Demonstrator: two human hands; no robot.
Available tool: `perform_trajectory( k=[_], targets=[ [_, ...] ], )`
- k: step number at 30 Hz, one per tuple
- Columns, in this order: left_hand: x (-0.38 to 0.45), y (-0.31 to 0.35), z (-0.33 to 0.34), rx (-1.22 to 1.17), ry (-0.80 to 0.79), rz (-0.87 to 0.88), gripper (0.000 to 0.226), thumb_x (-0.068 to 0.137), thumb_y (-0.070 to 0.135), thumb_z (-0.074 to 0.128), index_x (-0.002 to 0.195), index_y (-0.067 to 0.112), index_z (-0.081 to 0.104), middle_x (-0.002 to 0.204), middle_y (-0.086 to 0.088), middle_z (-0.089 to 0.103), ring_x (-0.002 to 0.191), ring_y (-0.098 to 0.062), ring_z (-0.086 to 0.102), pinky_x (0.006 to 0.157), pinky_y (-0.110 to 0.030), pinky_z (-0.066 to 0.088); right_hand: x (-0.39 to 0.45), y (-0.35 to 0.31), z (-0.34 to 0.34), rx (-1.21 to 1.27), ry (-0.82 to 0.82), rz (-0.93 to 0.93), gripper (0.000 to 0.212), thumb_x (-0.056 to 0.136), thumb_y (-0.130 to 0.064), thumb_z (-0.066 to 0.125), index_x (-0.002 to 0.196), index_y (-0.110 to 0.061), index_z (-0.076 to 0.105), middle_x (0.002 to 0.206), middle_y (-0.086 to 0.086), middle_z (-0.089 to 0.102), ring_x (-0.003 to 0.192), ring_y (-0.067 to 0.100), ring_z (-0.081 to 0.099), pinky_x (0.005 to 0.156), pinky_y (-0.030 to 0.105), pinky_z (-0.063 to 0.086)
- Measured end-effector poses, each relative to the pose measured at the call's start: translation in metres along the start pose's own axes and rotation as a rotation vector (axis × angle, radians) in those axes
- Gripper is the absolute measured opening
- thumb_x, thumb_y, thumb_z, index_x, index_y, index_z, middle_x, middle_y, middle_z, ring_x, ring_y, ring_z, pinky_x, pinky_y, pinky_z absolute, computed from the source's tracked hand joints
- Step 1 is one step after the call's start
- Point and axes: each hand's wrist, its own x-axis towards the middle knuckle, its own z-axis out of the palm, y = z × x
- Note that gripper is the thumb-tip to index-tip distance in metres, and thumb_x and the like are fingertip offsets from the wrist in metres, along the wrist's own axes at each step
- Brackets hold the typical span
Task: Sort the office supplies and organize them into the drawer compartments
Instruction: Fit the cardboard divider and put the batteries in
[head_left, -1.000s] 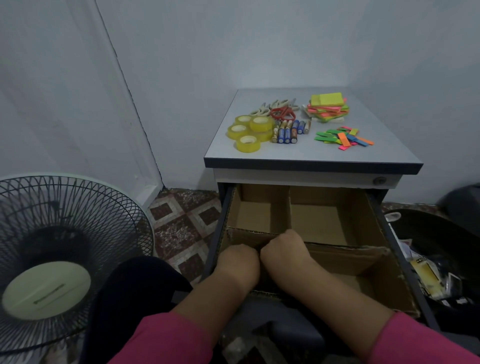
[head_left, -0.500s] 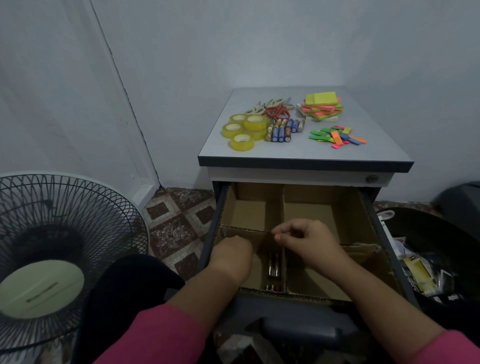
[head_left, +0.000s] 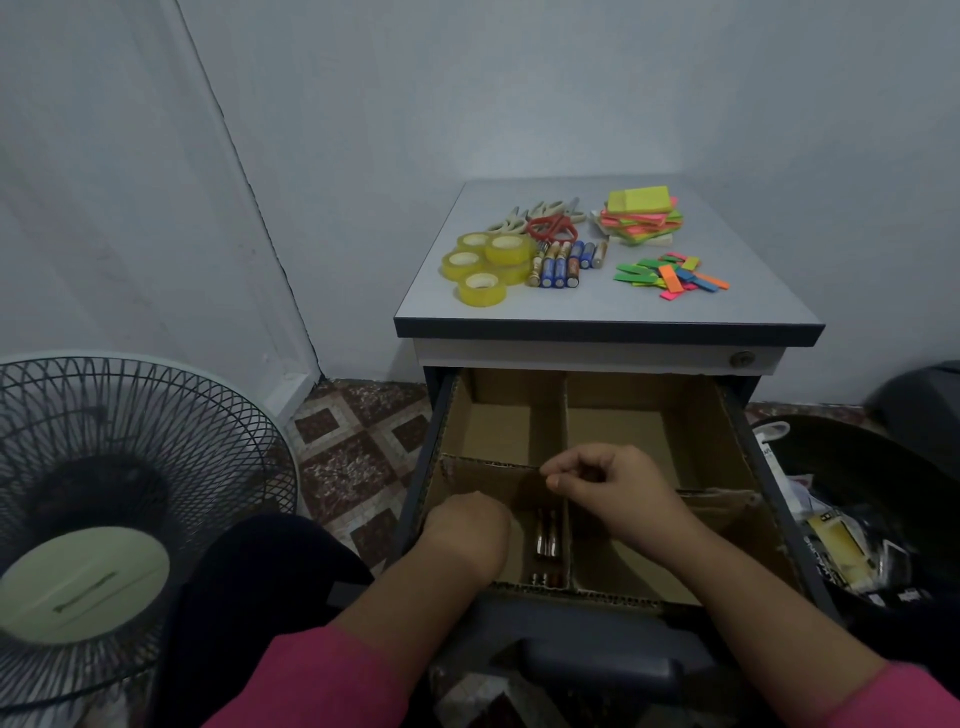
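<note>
Lower centre of frame: left hand (head_left: 465, 530) sits knuckles-up in the near-left cardboard compartment (head_left: 498, 519) of the open grey drawer (head_left: 597, 639); fingers hidden, so whether it holds anything cannot be told. A few batteries in the drawer (head_left: 546, 540) lie along that compartment's right side, against the brown cardboard divider (head_left: 567, 545). Right hand (head_left: 608, 486) hovers over the divider crossing, fingers curled with thumb to fingertips as if pinching; nothing visible in the pinch. Far compartments behind look empty. On the pale grey cabinet top (head_left: 519, 306), upper centre: yellow tape rolls (head_left: 485, 265) left, loose AA batteries (head_left: 563, 262) beside them, red-handled scissors (head_left: 551, 227) and pale-handled pairs behind, stacked neon sticky-note pads (head_left: 640, 215), scattered coloured page flags (head_left: 670, 273) right. Risk, as judged: the dividers are thin, ragged card; a wrist leaning on them could buckle one and let batteries roll into the neighbouring bay. Reaching up, a sleeve could sweep flags off the top's front edge. Room: open above the drawer; standing fan (head_left: 104, 519) close at lower left, dark cluttered bin (head_left: 857, 519) tight at right.
</note>
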Motion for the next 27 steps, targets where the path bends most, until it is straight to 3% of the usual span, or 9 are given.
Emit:
perform_trajectory(
  k=[15, 27],
  targets=[
    [-0.005, 0.002, -0.005, 0.018, 0.029, 0.005, 0.026, 0.094, -0.001, 0.042, 0.112, 0.003, 0.060, 0.119, -0.014, 0.058, 0.108, -0.027, 0.059, 0.083, -0.034, 0.049, 0.000, 0.002, 0.001, -0.004, -0.012, 0.010, 0.017, 0.087, -0.021, 0.066, 0.082, -0.037, 0.068, 0.086, -0.011, 0.066, 0.083, 0.002, 0.059, 0.066, 0.017, 0.042],
    [-0.008, 0.005, -0.019, -0.099, 0.065, -0.010, 0.024, 0.095, 0.004, 0.045, 0.112, 0.008, 0.061, 0.114, -0.010, 0.061, 0.105, -0.027, 0.061, 0.084, -0.035, 0.049, -0.001, 0.000, 0.000, 0.023, -0.015, 0.036, 0.016, 0.088, -0.018, 0.066, 0.084, -0.033, 0.068, 0.084, -0.010, 0.066, 0.080, 0.002, 0.060, 0.065, 0.014, 0.043]
  ],
)
